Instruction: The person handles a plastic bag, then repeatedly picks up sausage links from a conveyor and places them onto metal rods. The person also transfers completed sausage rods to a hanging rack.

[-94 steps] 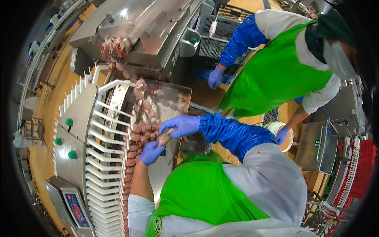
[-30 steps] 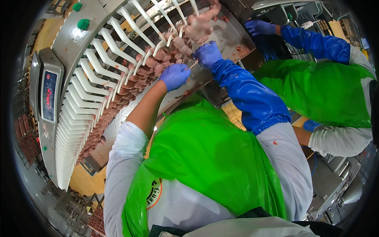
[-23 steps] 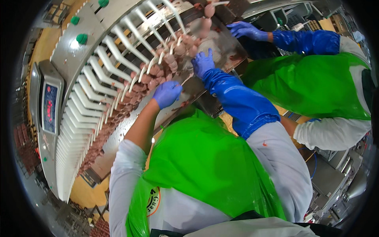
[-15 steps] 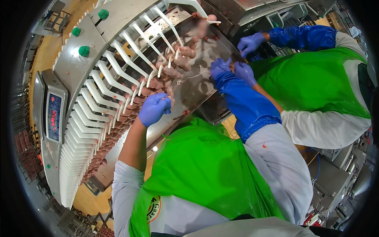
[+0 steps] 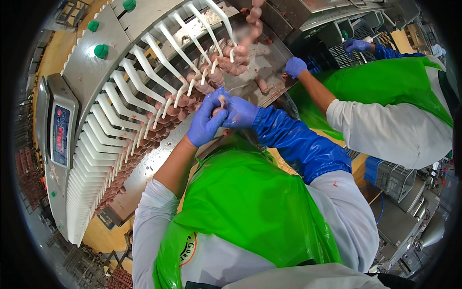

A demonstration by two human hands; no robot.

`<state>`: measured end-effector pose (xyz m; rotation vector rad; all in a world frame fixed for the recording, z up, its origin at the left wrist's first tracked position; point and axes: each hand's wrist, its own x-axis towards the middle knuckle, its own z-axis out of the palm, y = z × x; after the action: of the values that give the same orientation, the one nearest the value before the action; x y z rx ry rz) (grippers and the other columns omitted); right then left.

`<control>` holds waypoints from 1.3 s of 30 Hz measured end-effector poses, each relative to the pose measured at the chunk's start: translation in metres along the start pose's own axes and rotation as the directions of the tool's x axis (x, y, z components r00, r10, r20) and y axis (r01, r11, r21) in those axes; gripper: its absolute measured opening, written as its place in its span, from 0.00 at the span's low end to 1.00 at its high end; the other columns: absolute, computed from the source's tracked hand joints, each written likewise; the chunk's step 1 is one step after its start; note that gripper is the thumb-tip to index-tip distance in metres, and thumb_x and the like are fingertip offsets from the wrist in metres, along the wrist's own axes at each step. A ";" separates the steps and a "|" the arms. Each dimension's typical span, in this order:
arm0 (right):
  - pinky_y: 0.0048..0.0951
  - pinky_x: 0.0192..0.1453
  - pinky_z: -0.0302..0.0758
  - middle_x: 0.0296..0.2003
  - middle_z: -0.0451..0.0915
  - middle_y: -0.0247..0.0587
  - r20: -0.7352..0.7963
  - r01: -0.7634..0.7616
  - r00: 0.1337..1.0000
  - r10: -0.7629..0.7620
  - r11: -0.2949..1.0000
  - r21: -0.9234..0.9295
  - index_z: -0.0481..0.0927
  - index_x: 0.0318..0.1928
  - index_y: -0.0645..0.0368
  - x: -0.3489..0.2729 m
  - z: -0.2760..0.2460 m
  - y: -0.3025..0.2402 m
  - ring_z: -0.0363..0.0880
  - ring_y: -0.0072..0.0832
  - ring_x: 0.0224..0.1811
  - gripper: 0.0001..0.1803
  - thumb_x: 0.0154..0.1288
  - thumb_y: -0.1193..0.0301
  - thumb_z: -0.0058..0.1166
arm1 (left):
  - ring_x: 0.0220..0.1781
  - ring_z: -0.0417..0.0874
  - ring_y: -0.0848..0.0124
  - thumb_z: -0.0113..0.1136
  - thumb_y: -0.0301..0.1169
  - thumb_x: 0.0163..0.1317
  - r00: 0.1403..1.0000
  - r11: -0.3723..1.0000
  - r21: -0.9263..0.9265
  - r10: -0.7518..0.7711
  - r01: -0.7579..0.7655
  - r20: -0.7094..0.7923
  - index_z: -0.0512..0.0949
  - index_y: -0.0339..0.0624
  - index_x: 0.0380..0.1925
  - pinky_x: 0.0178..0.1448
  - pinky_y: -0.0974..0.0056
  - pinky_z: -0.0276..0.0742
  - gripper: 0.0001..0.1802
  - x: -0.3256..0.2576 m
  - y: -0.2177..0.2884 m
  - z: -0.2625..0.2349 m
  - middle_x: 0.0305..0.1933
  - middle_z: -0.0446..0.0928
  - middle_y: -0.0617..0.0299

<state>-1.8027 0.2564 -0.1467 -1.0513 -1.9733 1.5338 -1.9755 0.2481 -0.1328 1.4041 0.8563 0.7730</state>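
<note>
My left hand [image 5: 204, 123] and my right hand [image 5: 242, 113] meet at the near edge of the steel table, both in blue gloves. A pale pink sausage [image 5: 220, 109] shows between them, its end poking out past the left thumb. The left fingers are curled round it; the right fingers pinch close against it, partly hidden. Just beyond my hands, a chain of linked sausages [image 5: 236, 67] lies in loops by the white hooks [image 5: 168, 48]. More links hang in dense rows along the hooks to the left. A loose sausage piece [image 5: 261, 84] rests on the steel table [image 5: 250, 96].
A digital scale display [image 5: 61, 135] stands at the far left beside the rail with green knobs [image 5: 101, 51]. To my right a co-worker in a green apron [image 5: 380, 86] reaches toward dark crates [image 5: 361, 33]. A grey crate [image 5: 395, 180] sits behind.
My right hand has come left, away from the co-worker's hands, to join my left hand. The co-worker's hands have moved apart, toward the crates. The view has shifted slightly.
</note>
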 end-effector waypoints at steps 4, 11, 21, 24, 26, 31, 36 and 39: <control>0.24 0.51 0.72 0.39 0.79 0.35 0.324 -0.141 0.943 -0.074 0.794 0.591 0.77 0.41 0.61 -0.019 -0.051 -0.017 0.75 0.20 0.44 0.15 0.61 0.63 0.58 | 0.52 0.75 0.72 0.67 0.38 0.56 0.975 0.969 0.233 -0.128 0.083 0.184 0.72 0.40 0.55 0.59 0.65 0.70 0.28 0.006 0.006 -0.010 0.50 0.76 0.58; 0.39 0.44 0.74 0.32 0.78 0.39 0.115 -0.026 0.993 0.040 0.992 -0.124 0.77 0.35 0.58 -0.036 -0.064 0.006 0.79 0.33 0.37 0.12 0.62 0.62 0.51 | 0.33 0.75 0.78 0.54 0.34 0.66 0.881 0.946 0.005 -0.304 0.325 0.364 0.79 0.37 0.34 0.42 0.70 0.73 0.11 -0.002 -0.017 -0.015 0.29 0.77 0.66; 0.44 0.44 0.69 0.33 0.82 0.37 -0.206 -0.137 0.978 -0.026 0.668 -0.732 0.82 0.33 0.46 0.009 -0.008 0.064 0.81 0.37 0.35 0.08 0.59 0.61 0.52 | 0.30 0.74 0.75 0.50 0.31 0.69 0.927 0.898 -0.268 -0.287 0.348 0.242 0.76 0.36 0.30 0.40 0.68 0.73 0.11 -0.038 -0.013 -0.010 0.27 0.74 0.64; 0.49 0.47 0.68 0.32 0.83 0.35 -0.212 -0.151 0.976 -0.046 0.557 -0.817 0.82 0.31 0.46 0.015 -0.018 0.087 0.82 0.35 0.37 0.09 0.62 0.60 0.50 | 0.31 0.74 0.75 0.50 0.29 0.68 0.937 0.914 -0.237 -0.288 0.330 0.198 0.76 0.36 0.29 0.41 0.68 0.73 0.10 -0.042 -0.005 -0.014 0.26 0.74 0.64; 0.48 0.48 0.69 0.33 0.83 0.36 -0.258 -0.256 0.964 0.064 0.478 -0.840 0.81 0.35 0.46 0.017 -0.036 0.102 0.82 0.35 0.37 0.09 0.63 0.60 0.50 | 0.34 0.74 0.74 0.51 0.30 0.66 0.942 0.921 -0.224 -0.281 0.318 0.182 0.75 0.36 0.29 0.42 0.66 0.73 0.10 -0.042 0.003 -0.016 0.32 0.73 0.62; 0.48 0.50 0.72 0.39 0.82 0.46 -0.281 -0.359 0.932 0.230 0.459 -0.813 0.79 0.43 0.51 0.008 -0.065 0.130 0.81 0.42 0.43 0.14 0.64 0.59 0.48 | 0.49 0.78 0.67 0.56 0.37 0.60 0.982 0.900 -0.412 -0.180 0.143 -0.052 0.77 0.35 0.33 0.44 0.68 0.75 0.14 -0.056 0.009 -0.022 0.57 0.71 0.51; 0.41 0.54 0.74 0.43 0.79 0.54 -0.130 0.152 0.968 -0.215 0.913 -0.378 0.77 0.51 0.60 0.005 -0.030 0.065 0.77 0.52 0.49 0.16 0.67 0.66 0.47 | 0.55 0.79 0.61 0.56 0.42 0.61 0.957 0.723 -0.668 -0.286 0.179 -0.054 0.76 0.36 0.41 0.45 0.65 0.77 0.19 -0.054 0.019 -0.024 0.69 0.63 0.45; 0.36 0.57 0.73 0.48 0.78 0.51 -0.312 0.251 0.900 -0.304 0.947 -0.199 0.75 0.55 0.62 0.026 -0.011 0.041 0.77 0.44 0.52 0.16 0.68 0.72 0.48 | 0.44 0.82 0.64 0.56 0.42 0.63 0.943 0.665 -0.703 -0.330 0.252 0.026 0.76 0.36 0.42 0.42 0.64 0.77 0.19 -0.058 0.007 -0.026 0.60 0.72 0.47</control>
<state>-1.7988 0.2871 -0.1851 -0.9657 -1.9182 0.9879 -2.0268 0.2107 -0.1226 0.5249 0.7265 0.8055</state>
